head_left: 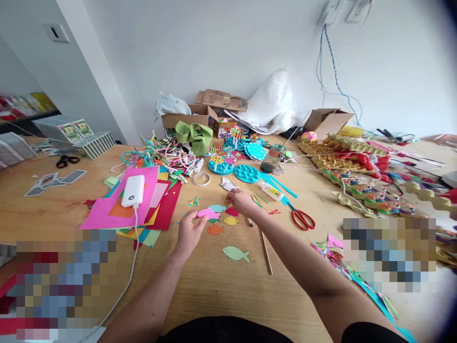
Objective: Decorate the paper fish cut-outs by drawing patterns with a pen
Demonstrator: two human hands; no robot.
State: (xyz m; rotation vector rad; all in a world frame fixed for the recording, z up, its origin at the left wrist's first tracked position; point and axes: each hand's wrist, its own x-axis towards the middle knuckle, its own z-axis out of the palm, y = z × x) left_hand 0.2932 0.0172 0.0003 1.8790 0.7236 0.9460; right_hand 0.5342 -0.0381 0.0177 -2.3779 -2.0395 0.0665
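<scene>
A pink paper fish (210, 214) is pinched between the thumb and fingers of my left hand (191, 228), just above the table. My right hand (242, 201) reaches forward with bent fingers closed at the near edge of a white paper fish (227, 183) with dark drawn lines. Around the hands lie a blue paper fish (217, 208), a yellow one (232, 220), an orange one (216, 230) and a red paper piece (233, 211). A larger light green fish (235, 253) with a drawn outline lies closer to me.
Right of my right hand are a glue bottle (272, 190), red-handled scissors (303, 219) and a wooden stick (266, 252). Coloured paper sheets (103, 212) with a white power bank (133, 190) lie left. A glass jar (273, 159) and blue discs (247, 173) stand behind.
</scene>
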